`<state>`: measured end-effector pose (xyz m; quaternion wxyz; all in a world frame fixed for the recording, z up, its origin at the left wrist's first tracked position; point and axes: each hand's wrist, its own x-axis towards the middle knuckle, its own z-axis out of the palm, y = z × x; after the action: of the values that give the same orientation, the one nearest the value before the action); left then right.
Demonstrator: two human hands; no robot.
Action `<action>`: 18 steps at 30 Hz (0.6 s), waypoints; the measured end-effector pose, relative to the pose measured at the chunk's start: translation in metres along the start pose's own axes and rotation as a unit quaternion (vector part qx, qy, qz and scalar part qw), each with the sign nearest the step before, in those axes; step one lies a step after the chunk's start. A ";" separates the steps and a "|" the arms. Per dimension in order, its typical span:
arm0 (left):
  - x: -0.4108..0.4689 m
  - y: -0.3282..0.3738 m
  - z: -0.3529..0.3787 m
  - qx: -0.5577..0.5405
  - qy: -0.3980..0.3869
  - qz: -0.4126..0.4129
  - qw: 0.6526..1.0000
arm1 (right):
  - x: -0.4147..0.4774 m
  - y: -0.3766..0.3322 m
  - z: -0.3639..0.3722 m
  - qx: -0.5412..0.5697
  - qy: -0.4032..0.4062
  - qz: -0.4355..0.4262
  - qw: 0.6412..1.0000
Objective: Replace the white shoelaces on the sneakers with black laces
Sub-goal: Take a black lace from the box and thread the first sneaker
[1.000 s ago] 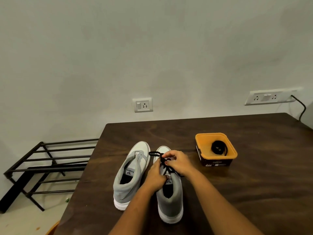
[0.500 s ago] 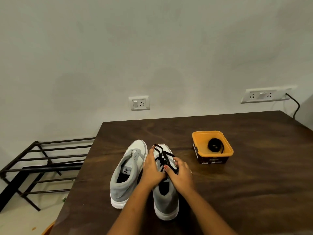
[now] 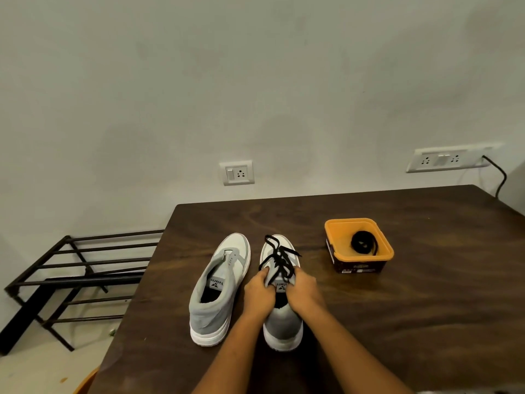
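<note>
Head view: both hands clamp the laced shoe [image 3: 282,328] at its collar, the left hand [image 3: 260,294] on its left flank and the right hand [image 3: 302,292] on its right, fingers curled in beside the tongue. Its black lace [image 3: 279,258] sits knotted just ahead of the fingertips. The bare shoe [image 3: 218,288] lies just left of the left hand, toe pointing away, with no lace in it. The spare lace [image 3: 363,243] is coiled in the tub [image 3: 329,231], ahead and right of the right hand, so that hand looks nearer for fetching it.
</note>
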<state>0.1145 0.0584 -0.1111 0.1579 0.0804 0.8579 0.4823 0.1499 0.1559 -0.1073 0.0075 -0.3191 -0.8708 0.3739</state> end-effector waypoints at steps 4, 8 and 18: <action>0.020 0.017 0.000 0.015 -0.014 0.013 1.000 | 0.020 -0.006 -0.008 -0.005 0.019 0.011 1.000; 0.034 0.025 0.008 0.046 -0.029 0.031 0.998 | 0.037 -0.005 -0.015 -0.042 0.019 0.003 0.999; 0.051 0.045 0.032 0.067 0.027 0.116 0.991 | 0.069 0.020 -0.070 0.110 0.203 -0.107 0.967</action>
<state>0.0769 0.1224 -0.0986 0.0724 0.1767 0.8772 0.4406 0.1237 0.2503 -0.0860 0.2589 -0.2905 -0.8338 0.3916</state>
